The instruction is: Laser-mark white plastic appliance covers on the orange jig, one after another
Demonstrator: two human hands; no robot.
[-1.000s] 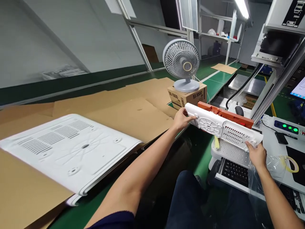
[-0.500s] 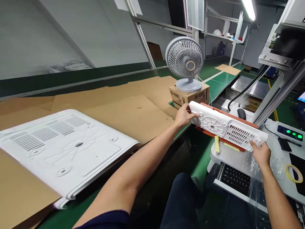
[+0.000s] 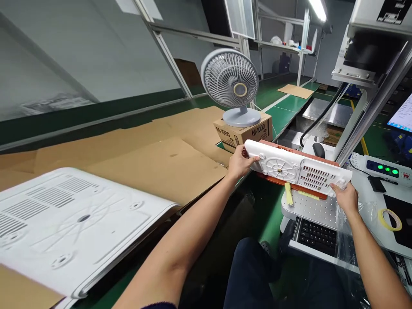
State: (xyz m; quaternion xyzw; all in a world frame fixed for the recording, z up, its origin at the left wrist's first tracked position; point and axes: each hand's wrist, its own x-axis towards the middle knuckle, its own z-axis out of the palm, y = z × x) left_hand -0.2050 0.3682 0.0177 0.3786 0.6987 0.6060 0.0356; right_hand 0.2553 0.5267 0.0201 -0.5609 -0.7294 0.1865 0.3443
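Observation:
A long white plastic panel (image 3: 273, 159) with a round ribbed boss and a slotted vent is gripped at both ends. At its left end, the fingers of my left hand (image 3: 238, 164) are closed on the edge, thumb on the face. My right hand (image 3: 348, 198) pinches the lower right corner. Behind the panel, an orange-brown fixture (image 3: 275, 179) shows along the top and bottom edges; whether the panel touches it, I cannot tell. A yellow tape strip (image 3: 289, 195) hangs from the fixture's lower side. Most of the fixture is hidden.
A large white vented panel (image 3: 106, 231) lies on cardboard (image 3: 144, 163) at left. A grey fan (image 3: 230, 79) stands on a carton (image 3: 227, 137). At right are a machine column (image 3: 370, 107), tape roll (image 3: 384, 219), keyboard (image 3: 317, 238) and monitor (image 3: 402, 113).
The view has swung slightly right, so everything sits further left in the picture and more of the monitor shows. Both hands keep their hold on the panel, which stays against the same fixture area.

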